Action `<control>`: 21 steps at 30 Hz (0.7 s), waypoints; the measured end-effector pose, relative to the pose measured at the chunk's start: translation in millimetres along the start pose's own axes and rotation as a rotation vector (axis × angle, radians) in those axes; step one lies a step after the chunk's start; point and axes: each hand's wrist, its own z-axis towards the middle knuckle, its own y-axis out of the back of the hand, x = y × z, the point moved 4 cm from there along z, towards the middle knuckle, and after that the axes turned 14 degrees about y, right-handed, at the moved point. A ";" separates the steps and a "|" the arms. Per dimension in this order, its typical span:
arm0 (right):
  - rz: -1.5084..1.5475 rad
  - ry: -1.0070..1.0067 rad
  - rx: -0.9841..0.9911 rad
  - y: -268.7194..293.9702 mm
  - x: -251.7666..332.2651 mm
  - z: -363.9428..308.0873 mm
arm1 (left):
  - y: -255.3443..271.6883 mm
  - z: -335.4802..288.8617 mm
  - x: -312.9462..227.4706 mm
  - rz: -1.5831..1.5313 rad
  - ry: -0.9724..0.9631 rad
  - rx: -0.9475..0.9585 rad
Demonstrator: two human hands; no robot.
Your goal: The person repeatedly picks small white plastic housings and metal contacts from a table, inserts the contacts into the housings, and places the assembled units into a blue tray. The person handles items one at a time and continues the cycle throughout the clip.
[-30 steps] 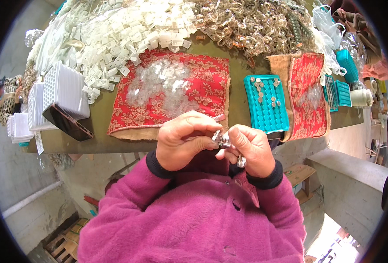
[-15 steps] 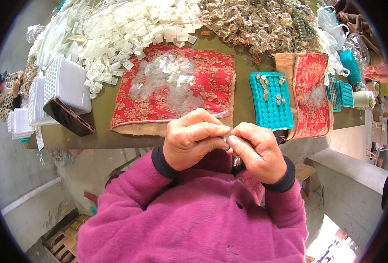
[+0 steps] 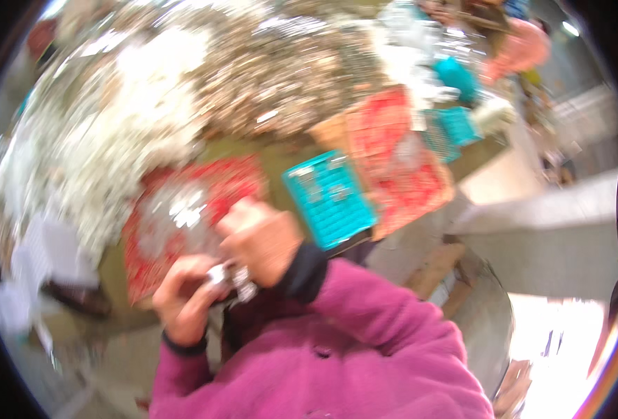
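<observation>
The view is smeared by motion. My left hand [image 3: 185, 299] is closed in a pinch on a small shiny silvery piece [image 3: 218, 274], in front of the red patterned cloth [image 3: 235, 174]. Just right of it, my right hand [image 3: 265, 241] is raised over the cloth's near right corner, its fingers curled. Below that hand shows a glinting strip or dangling piece [image 3: 244, 285]; what its fingers grip is hidden. A heap of thin clear pieces [image 3: 183, 209] covers the middle of the cloth. Right of my hands lies a teal tray [image 3: 347, 222] with small round shiny pieces in its far part.
A second red cloth [image 3: 378, 119] with brown backing lies beyond the tray. White pieces [image 3: 106, 140] and brownish glittering pieces [image 3: 281, 84] are heaped at the back. White stacked trays [image 3: 54, 248] and a dark phone [image 3: 78, 297] are at left, more teal trays [image 3: 459, 126] at far right.
The view has swung, so the table appears shifted left and tilted. My hands have moved apart from their shared pinch, the right now higher than the left, and the silvery piece shows between them.
</observation>
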 end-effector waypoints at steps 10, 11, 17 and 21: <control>0.050 -0.140 -0.183 -26.6 -6.8 -9.2 | 9.3 4.5 10.4 -0.026 -0.001 -0.087; 0.046 -0.132 -0.228 -27.4 -7.0 -10.4 | 8.7 6.0 10.7 0.046 0.050 -0.043; -0.005 -0.105 -0.256 -31.4 -6.2 -8.0 | 6.1 6.0 4.0 0.020 -0.037 -0.105; 0.098 -0.128 -0.397 -28.5 -4.9 -10.0 | 8.1 5.4 7.3 0.031 0.000 -0.088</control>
